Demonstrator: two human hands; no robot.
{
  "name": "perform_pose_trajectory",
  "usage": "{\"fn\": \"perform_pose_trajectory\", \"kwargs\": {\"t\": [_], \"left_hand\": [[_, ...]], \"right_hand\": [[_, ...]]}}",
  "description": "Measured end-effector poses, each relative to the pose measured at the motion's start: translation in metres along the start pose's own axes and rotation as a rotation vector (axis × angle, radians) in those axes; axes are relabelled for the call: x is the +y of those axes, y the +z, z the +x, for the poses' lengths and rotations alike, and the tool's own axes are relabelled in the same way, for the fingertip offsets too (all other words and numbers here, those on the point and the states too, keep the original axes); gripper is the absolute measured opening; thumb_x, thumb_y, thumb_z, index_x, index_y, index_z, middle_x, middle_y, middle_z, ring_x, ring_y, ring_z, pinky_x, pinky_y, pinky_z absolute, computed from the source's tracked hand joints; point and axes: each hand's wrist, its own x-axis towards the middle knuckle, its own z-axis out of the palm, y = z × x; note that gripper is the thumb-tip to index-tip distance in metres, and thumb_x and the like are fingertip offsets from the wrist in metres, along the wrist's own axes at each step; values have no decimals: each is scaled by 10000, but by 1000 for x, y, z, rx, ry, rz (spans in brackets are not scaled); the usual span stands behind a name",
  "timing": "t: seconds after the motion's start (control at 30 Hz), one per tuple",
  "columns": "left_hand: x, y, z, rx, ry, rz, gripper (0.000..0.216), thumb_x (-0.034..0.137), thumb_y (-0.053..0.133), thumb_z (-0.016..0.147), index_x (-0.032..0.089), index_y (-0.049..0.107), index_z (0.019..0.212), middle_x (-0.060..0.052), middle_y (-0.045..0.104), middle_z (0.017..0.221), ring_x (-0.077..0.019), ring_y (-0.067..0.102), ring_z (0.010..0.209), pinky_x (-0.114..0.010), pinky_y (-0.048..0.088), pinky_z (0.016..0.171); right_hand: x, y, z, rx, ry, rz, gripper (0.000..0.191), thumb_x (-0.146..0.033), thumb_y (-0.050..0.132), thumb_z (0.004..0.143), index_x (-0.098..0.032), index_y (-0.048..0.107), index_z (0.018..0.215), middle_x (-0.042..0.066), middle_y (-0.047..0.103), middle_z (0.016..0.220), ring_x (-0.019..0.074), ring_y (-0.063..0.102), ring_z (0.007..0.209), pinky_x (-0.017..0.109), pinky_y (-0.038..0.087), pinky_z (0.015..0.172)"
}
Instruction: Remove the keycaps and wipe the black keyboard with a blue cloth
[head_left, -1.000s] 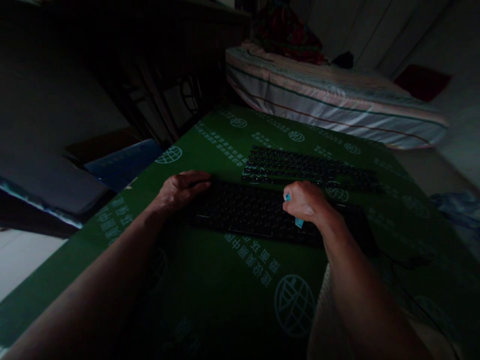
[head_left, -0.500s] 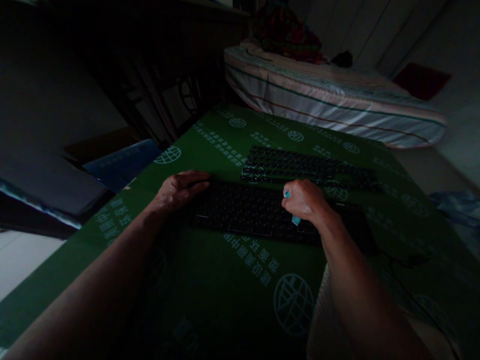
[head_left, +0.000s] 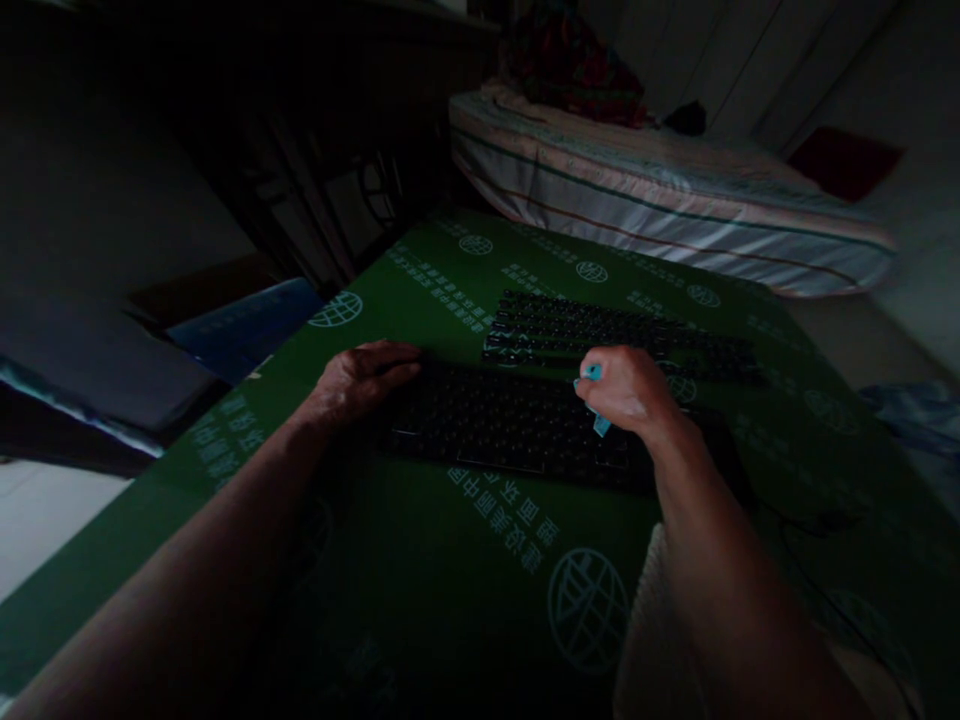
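Note:
A black keyboard lies on the green tabletop; most of its keycaps are off, showing rows of small studs. My left hand holds its far left corner, fingers and thumb together over the edge. Above the keyboard's right part, my right hand is closed in a fist around a small teal tool. The tool's ends show on either side of the fingers, but its tip and exact kind are hidden. Just behind the keyboard, loose black keycaps lie in several rows.
A dark cable runs from the keyboard's right side toward the front. Past the table's far edge stands a bed with a striped sheet. Blue boxes or boards lean at the left. The room is dim.
My right hand has moved slightly right and away from me, lifting a little with the teal tool. My left hand and the keyboard have stayed in place.

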Motion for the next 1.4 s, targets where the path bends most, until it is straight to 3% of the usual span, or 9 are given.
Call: {"fn": "perform_pose_trajectory", "kwargs": {"t": [0.27,0.4,0.63,0.87,1.03,1.4], "left_hand": [[1,-1,0,-8,4,-18,758,783,478,725,156,695,1089,-102,668,1182,-271,605,1102,-361,434,1025],[-1,-1,0,-12,15,-41,763,764,492,738,121,686,1101,-125,659,1187,-275,607,1094,-371,430,1029],[-4,0,1,-5,43,-33,711,727,497,757,132,692,1095,-121,661,1190,-269,605,1106,-367,423,1042],[0,-1,0,-6,-1,-52,698,725,520,727,155,697,1088,-111,656,1197,-279,608,1105,-389,429,1041],[-1,0,1,-2,7,-49,702,733,511,720,155,706,1069,-110,669,1171,-284,616,1094,-389,441,1027],[2,-1,-1,1,18,-58,667,695,523,738,147,705,1072,-117,665,1178,-275,617,1089,-371,434,1035]], "right_hand": [[-7,3,-2,-219,-56,-24,167,-192,593,655,-214,724,758,47,714,716,186,644,661,252,363,532],[-13,5,-1,-171,-22,-109,211,-220,579,681,-216,734,825,69,734,821,201,659,741,258,387,567],[-10,5,-2,-193,-57,-84,190,-194,584,666,-216,728,788,49,723,766,187,645,699,252,356,544],[15,4,2,-64,-139,136,121,-184,617,714,-203,697,803,5,655,675,136,580,616,235,355,567],[21,7,3,-124,-170,225,117,-174,620,716,-201,680,813,-17,627,636,112,543,554,220,338,533],[7,5,1,-143,-252,-25,168,-178,585,731,-234,700,840,11,678,727,154,595,667,251,354,604]]}}
